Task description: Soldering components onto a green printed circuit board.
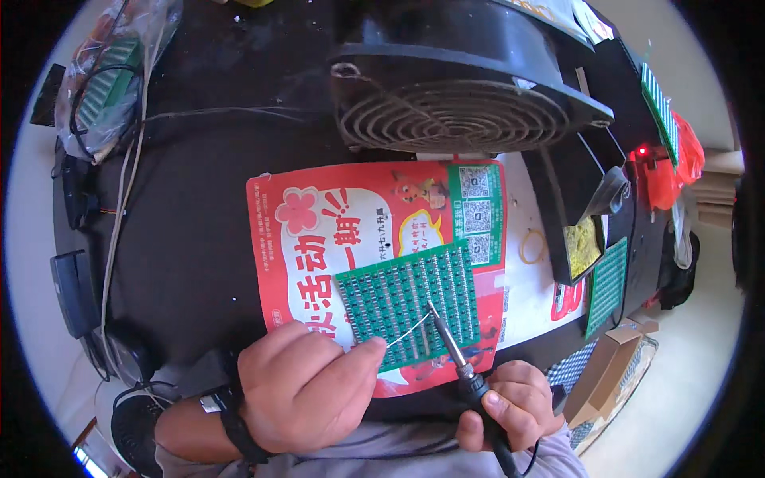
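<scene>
A green circuit board panel (390,295) with rows of small parts lies on a red and white printed sheet (275,231). My right hand (514,406) is closed around the handle of a soldering iron (452,344), whose tip meets the board right of its middle. Between thumb and fingers, my left hand (311,386) pinches a thin strand of solder wire (408,330) at the board's lower left. The wire's far end reaches close to the iron's tip; whether they touch is too small to tell.
A large black fan (454,111) with a wire grille stands behind the board. To the right are a yellow sponge (583,245) in a black holder, another green board (607,287) and a cardboard box (606,378). A plastic bag (115,88) holding boards sits far left, near cables.
</scene>
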